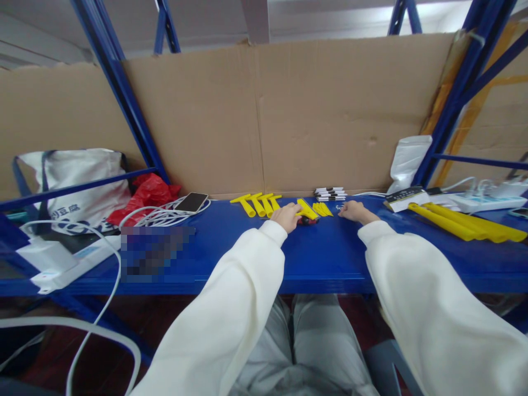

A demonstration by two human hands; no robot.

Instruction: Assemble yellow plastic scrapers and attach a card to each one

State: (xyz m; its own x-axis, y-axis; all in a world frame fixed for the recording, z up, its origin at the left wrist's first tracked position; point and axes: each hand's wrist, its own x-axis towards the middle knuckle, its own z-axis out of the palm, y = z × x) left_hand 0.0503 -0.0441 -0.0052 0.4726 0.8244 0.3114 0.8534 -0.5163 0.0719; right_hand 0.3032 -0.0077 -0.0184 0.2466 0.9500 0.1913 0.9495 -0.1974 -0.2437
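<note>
My left hand (286, 218) is over the blue shelf top, its fingers closed at the near end of a flat yellow plastic piece (306, 209). Just below that piece lies a black and red object (308, 220), partly covered, whose kind I cannot make out. Several small yellow strips (322, 209) lie to its right. My right hand (353, 212) has its fingers bunched together beside some tiny silvery parts (340, 208); what sits between the fingertips is hidden. Left of my left hand, several yellow T-shaped plastic pieces (256, 204) stand in a row.
Small white and black boxes (330, 194) are stacked behind the strips. At right are long yellow plastic pieces (466, 221) and a power strip (487, 201). At left are a phone (192, 202), coiled white cable (159, 216), red plastic bag (146, 198) and another power strip (78, 267). Cardboard (330, 115) walls the back.
</note>
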